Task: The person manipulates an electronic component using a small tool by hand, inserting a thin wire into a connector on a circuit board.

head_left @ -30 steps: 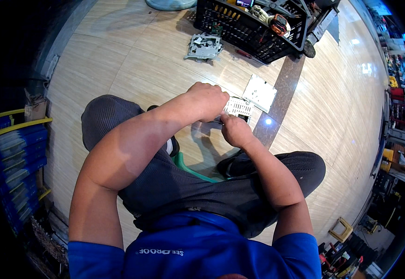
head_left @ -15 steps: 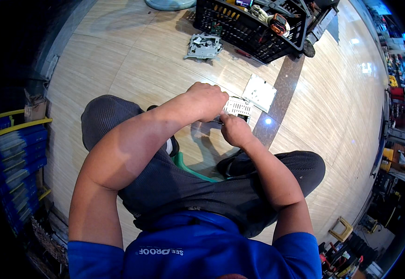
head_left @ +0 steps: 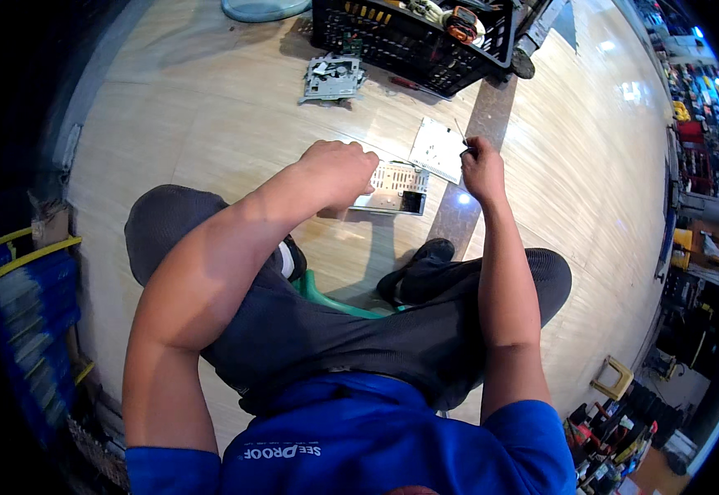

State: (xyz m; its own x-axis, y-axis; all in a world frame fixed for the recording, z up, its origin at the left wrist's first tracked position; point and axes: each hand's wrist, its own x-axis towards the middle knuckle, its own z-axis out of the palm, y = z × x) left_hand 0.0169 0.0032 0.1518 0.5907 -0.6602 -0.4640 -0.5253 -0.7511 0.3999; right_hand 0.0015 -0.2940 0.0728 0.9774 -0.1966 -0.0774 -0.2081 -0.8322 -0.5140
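Observation:
A silver slotted metal case (head_left: 387,199) lies low over the tiled floor in front of me, a dark square opening at its near right corner. My left hand (head_left: 340,175) is closed on the left end of this case, its fingertips partly hidden. Off to the right, my right hand (head_left: 483,171) grips a thin screwdriver (head_left: 459,129) whose slim shaft points up and away. Just beyond the case is a flat, pale metal cover plate (head_left: 435,149) with small holes, close to the screwdriver.
Farther off stand a black plastic crate (head_left: 409,56) with tools and an orange meter (head_left: 462,25), and a metal drive mechanism (head_left: 331,78). A red-handled tool (head_left: 406,83) lies beside the crate. Under me is a green stool (head_left: 339,307); blue bins (head_left: 33,313) stand left.
My right hand has left the case and moved right and away, with the screwdriver now visible in it. My left hand stays at the case. The whole view has shifted slightly.

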